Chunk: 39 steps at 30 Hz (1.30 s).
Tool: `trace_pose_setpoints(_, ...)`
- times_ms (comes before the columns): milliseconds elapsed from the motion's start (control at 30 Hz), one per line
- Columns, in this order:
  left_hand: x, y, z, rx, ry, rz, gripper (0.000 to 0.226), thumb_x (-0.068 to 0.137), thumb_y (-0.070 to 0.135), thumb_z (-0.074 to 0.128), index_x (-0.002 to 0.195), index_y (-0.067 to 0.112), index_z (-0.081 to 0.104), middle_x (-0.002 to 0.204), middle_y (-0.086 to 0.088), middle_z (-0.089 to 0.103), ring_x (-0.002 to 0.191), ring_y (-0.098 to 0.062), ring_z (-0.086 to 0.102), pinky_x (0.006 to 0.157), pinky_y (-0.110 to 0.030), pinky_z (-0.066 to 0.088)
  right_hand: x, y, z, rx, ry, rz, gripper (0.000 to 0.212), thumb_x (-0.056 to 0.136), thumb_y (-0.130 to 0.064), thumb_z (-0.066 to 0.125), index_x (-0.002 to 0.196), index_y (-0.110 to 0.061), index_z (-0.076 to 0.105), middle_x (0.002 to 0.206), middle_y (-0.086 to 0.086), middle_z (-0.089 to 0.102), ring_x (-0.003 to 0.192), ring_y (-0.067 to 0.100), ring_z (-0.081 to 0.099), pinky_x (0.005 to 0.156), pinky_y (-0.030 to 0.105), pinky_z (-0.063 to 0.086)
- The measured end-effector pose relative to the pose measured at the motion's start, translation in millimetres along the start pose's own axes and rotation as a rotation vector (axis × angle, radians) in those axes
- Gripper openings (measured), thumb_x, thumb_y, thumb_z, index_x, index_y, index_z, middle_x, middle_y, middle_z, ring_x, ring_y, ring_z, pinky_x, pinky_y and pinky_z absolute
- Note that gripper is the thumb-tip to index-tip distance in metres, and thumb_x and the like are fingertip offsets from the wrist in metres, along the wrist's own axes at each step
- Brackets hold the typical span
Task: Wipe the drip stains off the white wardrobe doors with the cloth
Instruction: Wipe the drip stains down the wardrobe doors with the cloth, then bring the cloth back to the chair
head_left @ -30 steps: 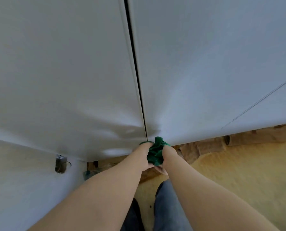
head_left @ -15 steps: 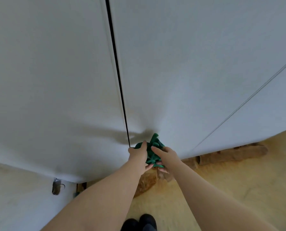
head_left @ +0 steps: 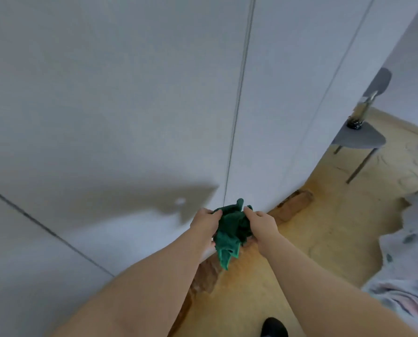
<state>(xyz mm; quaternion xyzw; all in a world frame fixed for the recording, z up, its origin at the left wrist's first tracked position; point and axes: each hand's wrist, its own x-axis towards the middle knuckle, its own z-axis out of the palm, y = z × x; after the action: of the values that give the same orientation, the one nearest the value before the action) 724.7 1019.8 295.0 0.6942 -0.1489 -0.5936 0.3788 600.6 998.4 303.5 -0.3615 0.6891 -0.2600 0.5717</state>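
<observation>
Now that the green cloth [head_left: 231, 229] no longer sits bunched tight at the foot of the white wardrobe doors [head_left: 154, 93], left hand [head_left: 206, 221] and right hand [head_left: 260, 222] grip it loosely, tail hanging, low beside the door seam [head_left: 238, 105], probably refolding for a fresh wipe.

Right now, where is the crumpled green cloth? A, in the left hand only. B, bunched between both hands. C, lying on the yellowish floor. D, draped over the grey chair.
B: the crumpled green cloth is gripped on one side by the left hand and on the other by the right hand, low in front of the white wardrobe doors.
</observation>
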Motion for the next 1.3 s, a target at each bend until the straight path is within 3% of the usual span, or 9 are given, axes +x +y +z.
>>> trace_pose_setpoints(67,19.4,14.9,48.7,0.163,0.026,0.08,0.016,0.091,0.035,0.054,0.086,0.02,0.049,0.111,-0.011,0.061,0.1,-0.028,0.06,0.084,-0.043,0.054,22.6,-15.6,-42.8,0.048,0.069,-0.016,0.044,0.094,-0.034,0.053,0.109,0.006,0.057,0.117,0.021,0.057,0.111,0.034,0.054,0.095,0.043,0.045)
trace_pose_setpoints(133,36.2,29.2,99.3,0.257,0.022,0.115,0.018,0.09,0.034,0.054,0.081,0.021,0.047,0.109,-0.011,0.06,0.101,-0.028,0.058,0.091,-0.042,0.051,46.5,-28.7,-86.3,0.128,0.082,-0.019,0.035,0.093,-0.036,0.054,0.099,-0.002,0.06,0.113,0.018,0.06,0.105,0.031,0.056,0.094,0.042,0.048)
trace_pose_setpoints(267,43.6,66.4,213.7,0.387,-0.059,0.168,0.016,0.093,0.029,0.053,0.085,0.016,0.05,0.104,-0.008,0.055,0.092,-0.024,0.052,0.082,-0.032,0.047,89.5,-57.6,-188.8,0.267,0.12,0.009,0.025,0.092,-0.036,0.056,0.081,-0.014,0.056,0.091,0.005,0.058,0.086,0.021,0.055,0.091,0.041,0.05)
trace_pose_setpoints(467,73.6,113.5,339.2,0.304,-0.106,0.194,0.016,0.095,0.028,0.05,0.097,0.011,0.05,0.109,-0.008,0.056,0.098,-0.023,0.053,0.072,-0.032,0.049,155.6,-102.2,-294.1,0.337,0.209,-0.028,0.021,0.092,-0.037,0.056,0.085,-0.018,0.054,0.097,0.007,0.06,0.09,0.022,0.058,0.085,0.043,0.054)
trace_pose_setpoints(733,147.0,198.5,479.3,0.195,-0.181,0.194,0.009,0.093,0.014,0.049,0.089,0.006,0.05,0.106,-0.018,0.059,0.096,-0.034,0.06,0.061,-0.038,0.054,273.3,-168.4,-393.2,0.416,0.213,-0.052,0.024,0.093,-0.016,0.054,0.116,-0.022,0.049,0.1,0.009,0.057,0.085,0.023,0.058,0.067,0.036,0.053)
trace_pose_setpoints(900,206.9,268.0,570.3,0.342,-0.294,0.261,0.005,0.094,0.012,0.052,0.096,0.01,0.048,0.099,-0.012,0.054,0.087,-0.026,0.056,0.074,-0.039,0.052,370.3,-217.8,-448.1,0.141,0.306,-0.008,0.032,0.088,-0.006,0.048,0.12,-0.013,0.053,0.1,0.006,0.054,0.089,0.023,0.052,0.079,0.036,0.049)
trace_pose_setpoints(1067,240.0,322.9,661.8,0.562,-0.474,0.347,0.006,0.095,0.016,0.052,0.101,0.015,0.051,0.098,-0.011,0.058,0.093,-0.027,0.059,0.076,-0.038,0.055,433.9,-257.2,-503.0,-0.395,0.389,-0.083,0.069,0.086,-0.012,0.053,0.143,-0.038,0.024,0.148,0.003,0.027,0.131,0.034,0.028,0.105,0.043,0.03)
trace_pose_setpoints(1167,256.1,344.5,718.2,0.642,-0.55,0.401,0.009,0.096,0.02,0.053,0.104,0.017,0.051,0.106,-0.011,0.056,0.097,-0.027,0.059,0.073,-0.036,0.057,470.4,-278.6,-536.3,-0.602,0.427,-0.148,0.051,0.092,-0.017,0.05,0.134,-0.041,0.037,0.151,-0.002,0.021,0.134,0.033,0.022,0.107,0.043,0.024)
trace_pose_setpoints(1300,282.9,361.1,777.9,0.696,-0.559,0.417,0.006,0.095,0.018,0.052,0.1,0.017,0.05,0.101,-0.008,0.054,0.09,-0.022,0.055,0.073,-0.037,0.054,526.4,-291.7,-588.3,-0.646,0.453,-0.137,0.011,0.09,-0.026,0.052,0.101,-0.028,0.052,0.127,0.0,0.048,0.121,0.028,0.031,0.093,0.035,0.026)
